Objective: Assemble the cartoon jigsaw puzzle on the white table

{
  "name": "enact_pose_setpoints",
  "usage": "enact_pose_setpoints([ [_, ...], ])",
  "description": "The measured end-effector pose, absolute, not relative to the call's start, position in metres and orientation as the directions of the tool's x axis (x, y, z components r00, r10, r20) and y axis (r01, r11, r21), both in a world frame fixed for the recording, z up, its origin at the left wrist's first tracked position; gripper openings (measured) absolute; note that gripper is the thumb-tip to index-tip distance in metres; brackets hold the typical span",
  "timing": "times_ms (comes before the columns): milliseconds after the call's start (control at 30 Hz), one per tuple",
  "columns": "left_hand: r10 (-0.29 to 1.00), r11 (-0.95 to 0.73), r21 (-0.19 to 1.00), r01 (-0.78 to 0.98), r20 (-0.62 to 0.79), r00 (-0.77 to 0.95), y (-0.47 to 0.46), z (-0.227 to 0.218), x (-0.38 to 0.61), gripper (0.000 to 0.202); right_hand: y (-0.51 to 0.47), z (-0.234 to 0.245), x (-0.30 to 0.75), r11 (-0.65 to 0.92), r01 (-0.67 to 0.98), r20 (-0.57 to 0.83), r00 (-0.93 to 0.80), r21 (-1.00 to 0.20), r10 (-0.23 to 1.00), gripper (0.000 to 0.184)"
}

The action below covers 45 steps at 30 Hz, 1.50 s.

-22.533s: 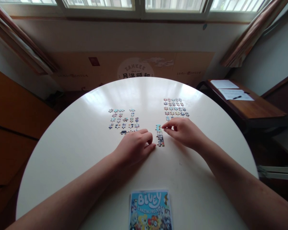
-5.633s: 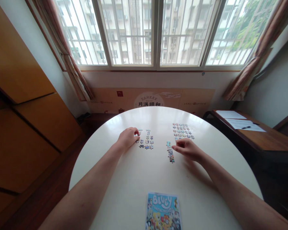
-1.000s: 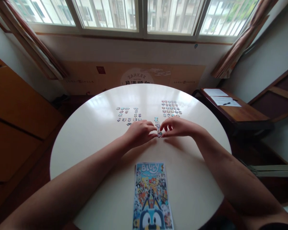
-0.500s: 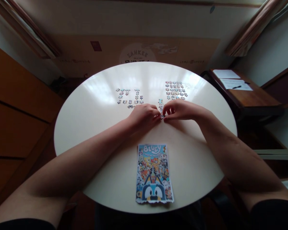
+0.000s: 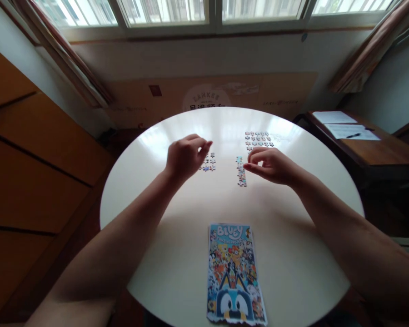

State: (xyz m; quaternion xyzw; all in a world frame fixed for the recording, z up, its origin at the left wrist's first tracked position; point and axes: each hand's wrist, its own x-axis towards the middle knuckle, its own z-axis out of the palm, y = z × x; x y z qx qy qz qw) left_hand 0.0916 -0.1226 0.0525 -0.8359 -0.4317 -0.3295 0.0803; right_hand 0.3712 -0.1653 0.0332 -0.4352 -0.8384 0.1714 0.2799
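Observation:
A narrow strip of joined jigsaw pieces [image 5: 241, 172] lies on the white oval table [image 5: 177, 209]. My right hand [image 5: 272, 165] is just right of the strip, thumb and curled forefinger apart with nothing visible between them. To the left, my left hand [image 5: 186, 156] is raised over a group of loose jigsaw pieces [image 5: 211, 162] and hides most of them. Its fingers are bent, thumb and forefinger tips close together; whether a piece is between them is hidden. Rows of more jigsaw pieces [image 5: 258, 138] lie behind my right hand, partly covered by it.
A torn-edged Bluey picture sheet [image 5: 235, 272] lies at the table's near side. On the right, a brown wooden desk [image 5: 378, 152] holds papers [image 5: 341, 131] and a pen [image 5: 353, 135]. Orange cabinets [image 5: 44, 172] stand at the left, with windows [image 5: 163, 11] beyond the table.
Both hands have come away from the strip's near end, the left one going left over the loose pieces, the right one slightly back to the right. The view has tilted up, bringing the windows in.

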Motion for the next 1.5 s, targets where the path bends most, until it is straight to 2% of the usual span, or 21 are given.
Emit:
enact_pose_setpoints([
  [67,0.703,-0.487,0.179,0.855,0.661,0.263,-0.106,0.065,0.065,0.037,-0.165,0.033,0.369,0.564,0.605,0.420,-0.379,-0.562,0.825,0.060],
  [133,0.753,-0.361,0.199,0.911,0.639,0.158,-0.091,0.071,0.041,0.026,-0.166,0.031,0.366,0.560,0.583,0.482,-0.303,-0.588,0.822,0.066],
  [267,0.880,-0.183,0.175,0.967,0.469,0.081,-0.075,0.066,0.014,0.016,-0.168,0.028,0.363,0.529,0.530,0.499,-0.213,-0.663,0.840,0.072],
  [433,0.972,-0.143,0.103,0.984,0.203,0.120,-0.071,0.052,0.009,0.016,-0.169,0.028,0.362,0.504,0.512,0.484,-0.184,-0.696,0.856,0.065],
  [500,0.979,-0.154,0.102,0.983,0.150,0.138,-0.071,0.047,0.010,0.015,-0.170,0.028,0.362,0.503,0.498,0.486,-0.176,-0.707,0.856,0.062],
  [633,0.969,-0.196,0.093,0.976,0.169,0.178,-0.072,0.045,0.012,0.016,-0.169,0.027,0.362,0.472,0.467,0.463,-0.142,-0.748,0.875,0.060],
  [800,0.997,-0.038,0.092,0.995,0.066,0.032,-0.076,0.055,0.017,0.020,-0.166,0.022,0.361,0.399,0.453,0.436,-0.026,-0.797,0.900,0.057],
  [933,0.999,0.022,0.129,0.991,0.020,-0.025,-0.077,0.058,0.018,0.020,-0.164,0.018,0.361,0.400,0.449,0.445,-0.006,-0.799,0.896,0.056],
  [1233,0.998,-0.046,0.164,0.985,-0.028,0.051,-0.078,0.053,0.023,0.018,-0.162,0.014,0.361,0.393,0.438,0.422,-0.035,-0.808,0.906,0.055],
  [1500,0.998,-0.035,0.158,0.987,-0.036,0.041,-0.076,0.050,0.021,0.016,-0.161,0.011,0.362,0.375,0.439,0.403,-0.032,-0.817,0.915,0.055],
])
